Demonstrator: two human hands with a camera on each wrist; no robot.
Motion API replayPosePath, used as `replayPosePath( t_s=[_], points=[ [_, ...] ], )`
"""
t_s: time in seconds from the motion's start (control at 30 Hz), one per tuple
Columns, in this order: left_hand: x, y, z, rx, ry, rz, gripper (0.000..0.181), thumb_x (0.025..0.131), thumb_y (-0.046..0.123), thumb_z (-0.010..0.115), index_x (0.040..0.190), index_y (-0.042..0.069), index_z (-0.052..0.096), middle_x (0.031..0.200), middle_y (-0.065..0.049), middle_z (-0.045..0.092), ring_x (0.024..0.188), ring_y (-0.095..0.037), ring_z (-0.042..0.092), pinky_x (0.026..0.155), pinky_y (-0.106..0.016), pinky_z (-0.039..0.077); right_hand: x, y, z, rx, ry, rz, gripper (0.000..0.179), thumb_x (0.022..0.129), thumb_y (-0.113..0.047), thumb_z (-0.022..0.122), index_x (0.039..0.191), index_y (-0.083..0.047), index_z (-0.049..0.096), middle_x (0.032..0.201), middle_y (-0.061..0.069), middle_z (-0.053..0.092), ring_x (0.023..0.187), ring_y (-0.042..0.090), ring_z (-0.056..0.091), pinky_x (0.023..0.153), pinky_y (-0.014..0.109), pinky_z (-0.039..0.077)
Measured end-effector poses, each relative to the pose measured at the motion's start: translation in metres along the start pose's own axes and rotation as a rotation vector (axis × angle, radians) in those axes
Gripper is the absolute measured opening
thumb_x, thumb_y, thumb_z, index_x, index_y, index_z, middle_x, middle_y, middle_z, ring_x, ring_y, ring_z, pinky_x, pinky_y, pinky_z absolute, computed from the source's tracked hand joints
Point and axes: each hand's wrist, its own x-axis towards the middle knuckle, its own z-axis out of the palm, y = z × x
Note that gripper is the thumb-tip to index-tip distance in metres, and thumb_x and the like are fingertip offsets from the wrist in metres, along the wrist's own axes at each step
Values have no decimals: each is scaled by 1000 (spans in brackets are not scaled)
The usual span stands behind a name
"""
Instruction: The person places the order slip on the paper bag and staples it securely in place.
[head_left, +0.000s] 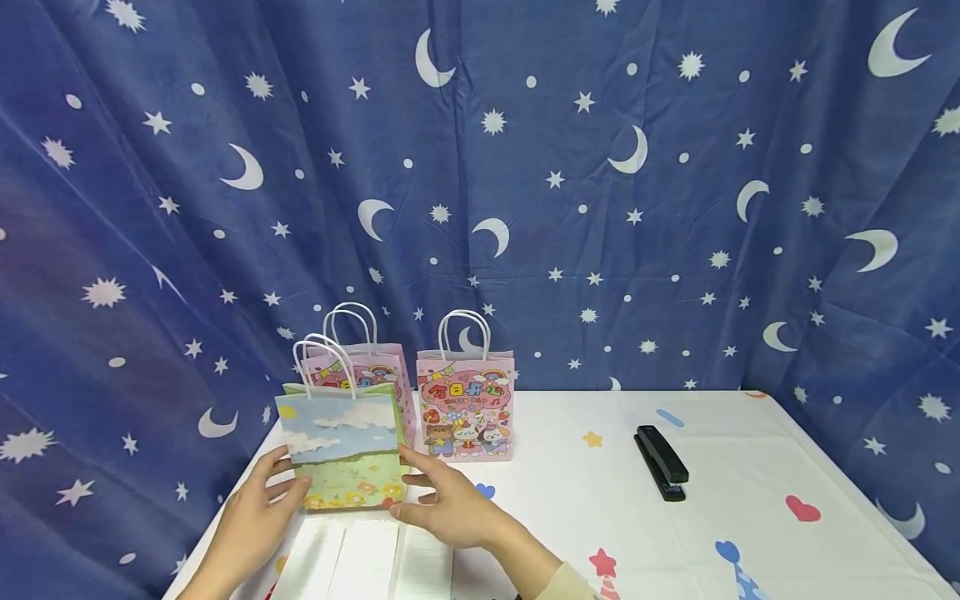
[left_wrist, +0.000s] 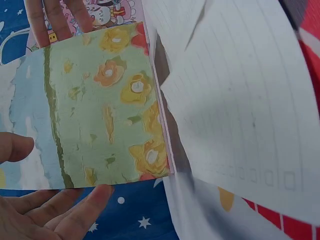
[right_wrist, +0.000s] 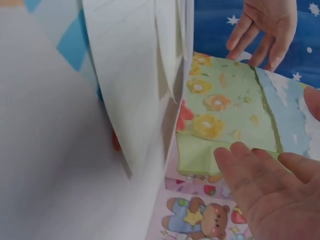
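A small paper bag (head_left: 348, 458), printed with sky, grass and flowers, stands upright at the left with its white handles raised. My left hand (head_left: 258, 508) is at its left edge, fingers extended along the side. At the right edge is my right hand (head_left: 450, 500); in the right wrist view its straight fingers (right_wrist: 245, 175) lie beside the bag's green side. Each hand's thumb is over the printed front in its wrist view. Lined white note sheets (head_left: 363, 554) lie just in front of the bag.
Behind the flowered bag stands a pink cartoon bag (head_left: 401, 367), partly hidden. Another pink bag (head_left: 465, 408) stands to its right. A black stapler (head_left: 662, 462) lies on the right of the white patterned table (head_left: 555, 500). A blue star-and-moon curtain (head_left: 540, 225) hangs behind.
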Motion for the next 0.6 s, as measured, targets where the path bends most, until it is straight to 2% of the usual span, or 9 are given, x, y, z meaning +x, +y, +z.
replayPosePath(
  t_s=[0.13, 0.23, 0.4, 0.5, 0.6],
  points=[
    [-3, 5, 1, -11, 54, 57, 61, 105, 38, 60, 152, 4, 41, 141, -27, 60, 117, -45, 69, 87, -50, 60, -6, -4, -9, 12, 16, -18, 71, 98, -29, 72, 160, -27, 37, 160, 3, 46, 140, 27, 55, 108, 36, 52],
    [-4, 9, 4, -13, 88, 84, 54, 105, 38, 61, 147, 7, 48, 134, -22, 67, 108, -42, 73, 80, -47, 61, -12, -5, -17, 27, 34, -18, 66, 98, -25, 71, 157, -24, 41, 157, 4, 50, 138, 29, 57, 107, 34, 53],
    [-4, 22, 12, -24, 82, 86, 44, 105, 39, 61, 138, 9, 58, 124, -16, 73, 90, -27, 78, 66, -33, 59, -25, -3, -32, 57, 65, -27, 60, 98, -22, 70, 153, -23, 46, 156, 4, 50, 135, 32, 59, 102, 30, 54],
    [-2, 32, 20, -63, 82, 112, 33, 105, 34, 63, 128, 11, 65, 115, -11, 75, 80, -18, 78, 62, -26, 57, -33, 1, -44, 66, 85, -35, 57, 99, -22, 70, 152, -22, 48, 156, 5, 50, 134, 33, 60, 102, 31, 55],
    [0, 44, 28, -93, 81, 147, 24, 103, 31, 66, 119, 13, 69, 107, -7, 76, 75, -15, 77, 62, -24, 57, -41, 6, -57, 60, 105, -27, 54, 100, -22, 69, 150, -21, 49, 152, 7, 53, 130, 32, 62, 99, 29, 55]
  ],
)
